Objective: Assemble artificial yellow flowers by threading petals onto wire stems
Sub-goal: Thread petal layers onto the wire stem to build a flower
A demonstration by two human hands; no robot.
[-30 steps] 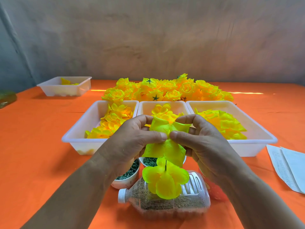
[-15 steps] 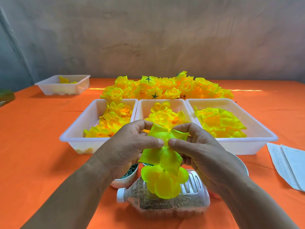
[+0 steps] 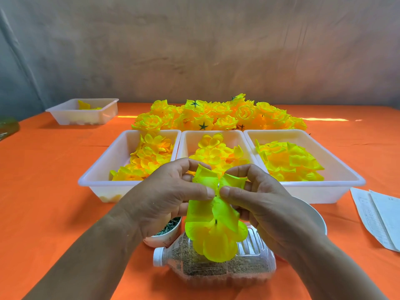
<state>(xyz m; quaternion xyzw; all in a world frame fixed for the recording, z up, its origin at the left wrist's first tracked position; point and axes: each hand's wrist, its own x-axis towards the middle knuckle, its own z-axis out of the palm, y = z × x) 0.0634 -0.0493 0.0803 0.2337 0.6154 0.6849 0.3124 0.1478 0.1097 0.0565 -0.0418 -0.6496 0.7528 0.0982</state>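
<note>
My left hand [image 3: 171, 198] and my right hand [image 3: 262, 202] meet at the centre, both pinching a yellow-green petal layer [image 3: 207, 180] between thumbs and fingers. A thin dark wire stem [image 3: 216, 221] pokes through it. Just under that layer sit more petals [image 3: 216, 241] on the same stem, above a clear plastic bottle [image 3: 216, 269] lying on its side with brown grains inside. Behind my hands stand three white trays [image 3: 104, 167] [image 3: 188, 141] [image 3: 344, 169] of loose yellow petals. A heap of finished yellow flowers [image 3: 218, 114] lies behind the trays.
A small white bowl [image 3: 164, 237] of dark green pieces sits under my left hand, and a white bowl's rim [image 3: 318, 217] shows behind my right hand. Another white tray [image 3: 84, 112] stands far left. Papers [image 3: 378, 217] lie at the right on the orange tablecloth [image 3: 43, 191].
Both hands have pushed the pinched petal layer down the stem, closing the gap to the petals below.
</note>
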